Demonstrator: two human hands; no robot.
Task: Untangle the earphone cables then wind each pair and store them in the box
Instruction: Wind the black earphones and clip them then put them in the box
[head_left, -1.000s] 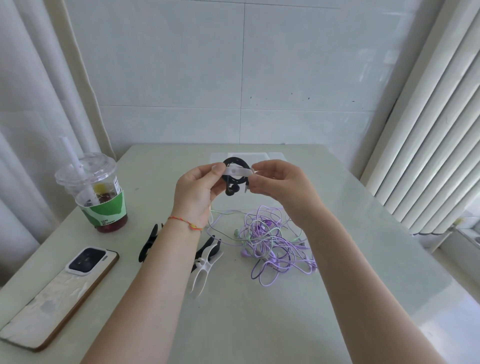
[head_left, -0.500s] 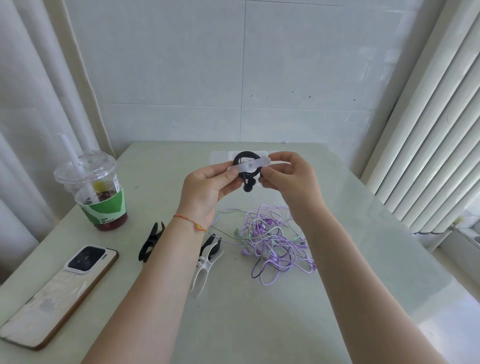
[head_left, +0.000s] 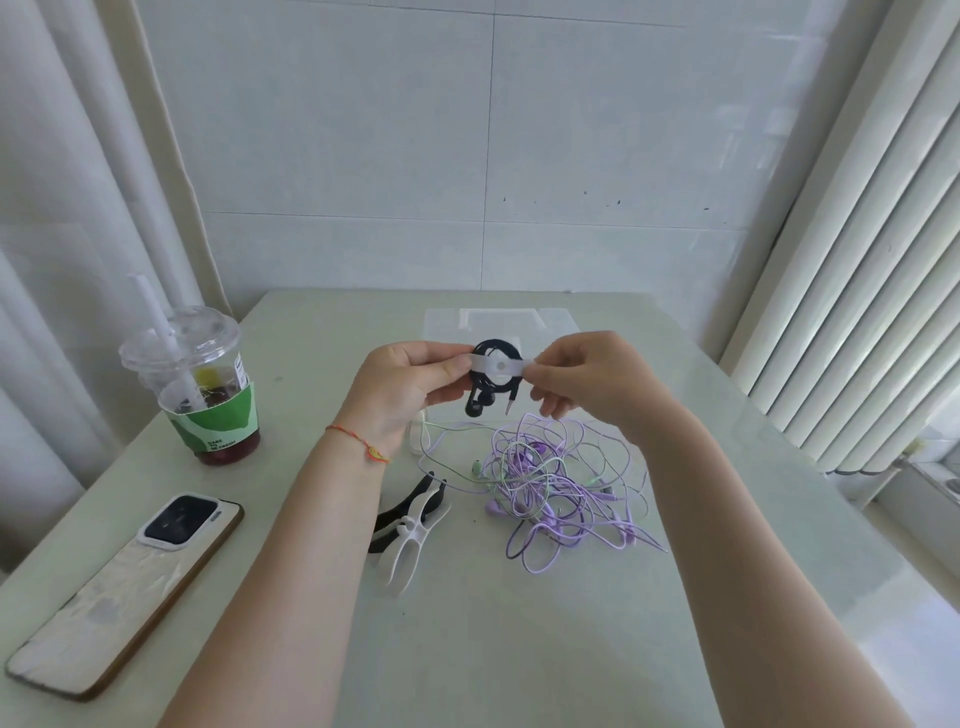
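Item 1, far left at 9 o'clock: iced drink cup (head_left: 202, 384) with domed lid and straw, standing upright; not part of the task. Item 2, at 8 o'clock: smartphone (head_left: 130, 592) lying face down on the table (head_left: 519, 649). Item 3, left of centre: left hand (head_left: 410, 384), raised above the table, thumb and fingers pinching the left end of a white strap (head_left: 500, 366). Item 4, below that forearm at 6 o'clock: spare cable clips (head_left: 410, 525), one white over one black, touching, unused. Item 5, centre at 12 o'clock: coiled black earphones (head_left: 493, 379), held in the air between both hands, earbuds and plug dangling beneath the coil; the white strap now lies flat across the coil's front, where half a second ago its right end stuck out loose, so the binding appears nearly fastened and this pair is close to ready for storing. Item 6, behind the coil at 12 o'clock: clear storage box (head_left: 550, 319); contents cannot be told. Item 7, right of centre: right hand (head_left: 582, 379), fingertips pinching the strap's right end. Item 8, at 4 o'clock: purple and green earphone tangle (head_left: 550, 478), heaped on the table, not yet separated, the larger share of the work.
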